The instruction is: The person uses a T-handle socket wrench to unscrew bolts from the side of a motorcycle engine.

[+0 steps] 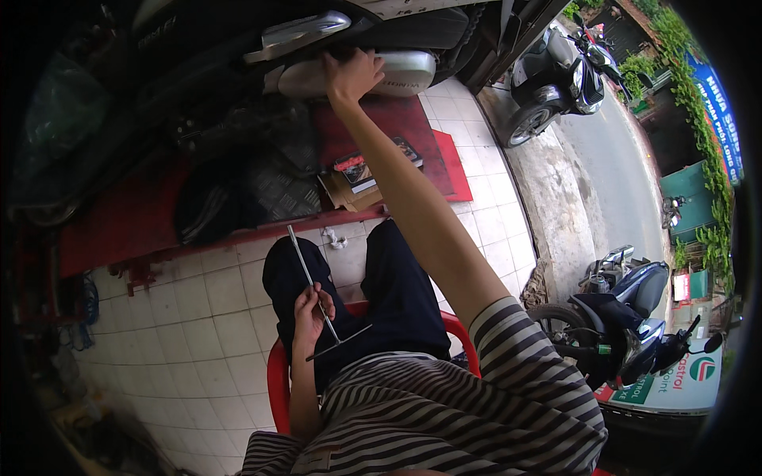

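In my left hand [310,309], closed above my lap, is a long-shafted metal T-handle wrench [299,257]. Its crossbar lies toward my waist and its far end points at the motorbike. My right arm stretches forward to the motorbike [198,47] overhead in the picture. There my right hand [353,77] rests on the silver engine side cover [409,73], thumb and fingers bent over its upper edge. The fingertips go into a dark gap, so what they grip is hidden. A shiny metal guard [305,33] sits just above that hand.
The motorbike stands on a red lift platform [444,163]. An open cardboard box [343,193] and small packages lie on it. I sit on a red plastic chair [279,389] on white floor tiles [226,289]. Two parked motorbikes [548,79] stand outside by the road on the right.
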Demonstrator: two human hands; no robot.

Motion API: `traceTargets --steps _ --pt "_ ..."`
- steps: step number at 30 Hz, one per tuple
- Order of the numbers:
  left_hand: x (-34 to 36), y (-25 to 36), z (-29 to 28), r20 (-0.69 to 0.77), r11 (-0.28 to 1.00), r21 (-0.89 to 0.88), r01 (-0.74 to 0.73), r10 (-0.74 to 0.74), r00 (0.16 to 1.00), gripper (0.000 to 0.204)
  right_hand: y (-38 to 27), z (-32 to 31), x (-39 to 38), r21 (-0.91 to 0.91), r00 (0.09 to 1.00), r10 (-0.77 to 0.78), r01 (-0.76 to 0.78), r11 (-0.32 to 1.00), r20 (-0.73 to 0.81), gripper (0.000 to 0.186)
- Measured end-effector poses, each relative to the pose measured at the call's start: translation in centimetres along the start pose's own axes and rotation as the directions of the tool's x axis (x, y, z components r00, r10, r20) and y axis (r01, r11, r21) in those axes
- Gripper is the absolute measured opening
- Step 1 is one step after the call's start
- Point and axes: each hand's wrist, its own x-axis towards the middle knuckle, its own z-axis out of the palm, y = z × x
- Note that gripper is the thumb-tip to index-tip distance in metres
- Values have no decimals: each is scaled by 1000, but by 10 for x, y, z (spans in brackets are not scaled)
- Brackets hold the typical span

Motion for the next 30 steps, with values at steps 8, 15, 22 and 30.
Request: traceTargets --steps 8,15,22,30 --pt "14 4 -1 72 996 -78 35 -29 997 12 -11 0 -3 97 993 100 -106 990 56 37" --pt "19 4 -2 132 989 -113 95 -80 988 15 -16 -1 -8 132 995 68 -58 990 -74 28" --pt "17 5 4 103 993 -73 92 -84 991 16 -10 8 -8 122 993 33 -20 992 -109 26" --pt "21 3 8 86 995 6 104 -104 991 15 2 -3 3 236 999 4 5 972 -38 24"
